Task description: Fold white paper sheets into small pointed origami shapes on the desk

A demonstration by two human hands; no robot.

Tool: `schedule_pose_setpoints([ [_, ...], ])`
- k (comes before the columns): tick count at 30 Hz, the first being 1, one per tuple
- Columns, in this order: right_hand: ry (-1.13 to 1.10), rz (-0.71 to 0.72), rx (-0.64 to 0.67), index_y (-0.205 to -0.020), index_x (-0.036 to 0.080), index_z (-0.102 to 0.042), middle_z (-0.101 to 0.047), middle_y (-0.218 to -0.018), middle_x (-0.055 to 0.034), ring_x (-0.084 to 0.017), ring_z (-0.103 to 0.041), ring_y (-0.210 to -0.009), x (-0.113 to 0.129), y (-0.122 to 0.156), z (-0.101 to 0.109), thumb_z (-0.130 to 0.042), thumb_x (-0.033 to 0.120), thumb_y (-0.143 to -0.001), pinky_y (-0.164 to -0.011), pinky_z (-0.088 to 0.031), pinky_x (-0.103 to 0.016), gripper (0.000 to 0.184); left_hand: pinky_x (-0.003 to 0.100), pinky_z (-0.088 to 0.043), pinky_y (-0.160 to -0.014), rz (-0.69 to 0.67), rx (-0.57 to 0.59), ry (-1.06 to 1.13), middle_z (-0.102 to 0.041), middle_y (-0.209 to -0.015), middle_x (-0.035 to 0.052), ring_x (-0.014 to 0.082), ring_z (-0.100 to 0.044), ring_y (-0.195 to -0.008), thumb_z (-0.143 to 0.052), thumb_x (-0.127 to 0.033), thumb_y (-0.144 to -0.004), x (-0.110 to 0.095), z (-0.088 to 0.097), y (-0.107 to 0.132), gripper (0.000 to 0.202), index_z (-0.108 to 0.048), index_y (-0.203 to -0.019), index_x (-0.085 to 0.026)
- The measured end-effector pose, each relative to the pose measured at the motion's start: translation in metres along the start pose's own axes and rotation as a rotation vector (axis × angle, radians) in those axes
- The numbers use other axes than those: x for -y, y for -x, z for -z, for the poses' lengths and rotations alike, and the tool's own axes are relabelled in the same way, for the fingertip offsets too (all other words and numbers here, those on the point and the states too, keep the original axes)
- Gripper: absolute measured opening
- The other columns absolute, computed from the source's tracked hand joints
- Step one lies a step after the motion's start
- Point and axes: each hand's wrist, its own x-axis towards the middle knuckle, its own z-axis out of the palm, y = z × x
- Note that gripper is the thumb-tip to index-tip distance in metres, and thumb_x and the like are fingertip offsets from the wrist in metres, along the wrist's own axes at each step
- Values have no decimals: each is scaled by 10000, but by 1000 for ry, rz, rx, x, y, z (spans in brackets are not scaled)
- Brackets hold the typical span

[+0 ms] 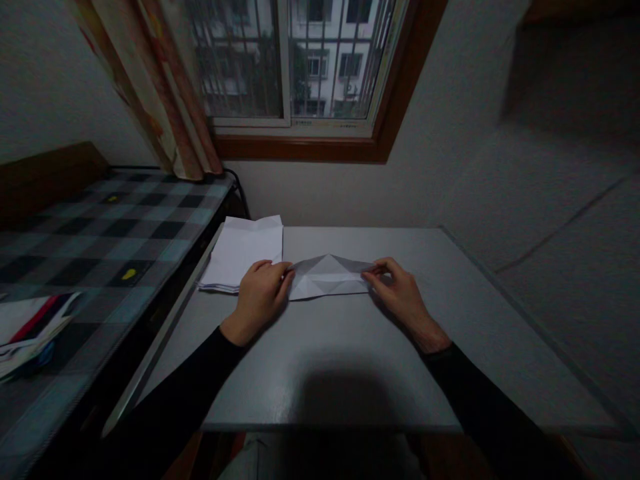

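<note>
A creased, folded sheet of white paper point(327, 279) is held low over the table between my hands. Its upper edge rises to a shallow peak in the middle, with fold lines running across it. My left hand point(263, 288) pinches its left end between thumb and fingers. At the right end, my right hand point(397, 288) grips the paper in the same way. Just behind my left hand lies a stack of white paper sheets point(245, 250), partly covered by that hand.
The pale table point(330, 360) stands against the wall under a barred window point(330, 60). To the left is a surface with a checkered cloth point(150, 230), holding papers or booklets point(35, 327). A patterned curtain point(165, 87) hangs above it.
</note>
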Motion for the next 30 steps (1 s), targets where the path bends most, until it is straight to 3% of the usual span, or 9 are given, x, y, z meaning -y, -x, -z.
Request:
schedule_pose_setpoints([
  [6, -109, -132, 78, -1154, 272, -573, -758, -844, -12, -256, -703, -784, -1, 0, -3, -779, 416, -913, -781, -529, -392, 349, 490, -542, -1095, 103, 19, -19, -788, -1013, 71, 286, -756, -989, -647, -296, -1080, -2, -2, -1, 423, -585, -1476, -160],
  [10, -75, -159, 124, -1197, 263, -558, -737, -817, 4, -242, -660, -731, -6, 0, -6, -765, 413, -898, -753, -504, -392, 394, 550, -534, -1108, 14, 86, -92, -735, -1295, 170, 365, -694, -1202, -726, -296, -1021, -3, -7, 1, 456, -620, -1444, -163],
  [13, -35, -143, 146, -1220, 254, -580, -732, -836, -2, -244, -664, -753, -12, -1, -7, -765, 391, -890, -763, -511, -395, 403, 575, -474, -1214, -104, 158, -66, -700, -1448, 153, 350, -663, -1311, -680, -290, -1064, -5, -11, 3, 355, -654, -1406, -200],
  [16, -11, -111, 167, -1194, 250, -617, -741, -897, -30, -261, -687, -824, -16, -1, -7, -771, 372, -881, -811, -540, -420, 370, 565, -450, -1254, -199, 272, -2, -740, -1418, 98, 303, -690, -1295, -609, -315, -1120, -7, -14, 4, 248, -684, -1338, -225],
  [19, 24, -78, 181, -1195, 247, -639, -750, -958, -59, -282, -701, -877, -17, -1, -7, -788, 360, -877, -856, -567, -455, 369, 567, -438, -1273, -222, 350, 36, -753, -1406, 97, 292, -704, -1297, -592, -346, -1134, -9, -16, 6, 238, -692, -1312, -222],
  [26, 164, 61, 124, -1330, 239, -643, -736, -1283, -156, -386, -716, -1161, -17, -1, -7, -865, 380, -859, -1060, -576, -613, 540, 582, -447, -1272, -155, 366, 46, -725, -1442, 160, 342, -693, -1339, -644, -414, -1101, -10, -19, 7, 511, -527, -1532, -166],
  [30, 212, 110, 171, -1405, 238, -630, -730, -1329, -167, -400, -717, -1190, -17, -1, -6, -865, 372, -880, -1076, -580, -636, 590, 588, -451, -1269, -156, 354, 47, -735, -1377, 160, 356, -692, -1318, -651, -431, -1093, -8, -21, 8, 575, -490, -1572, -155],
])
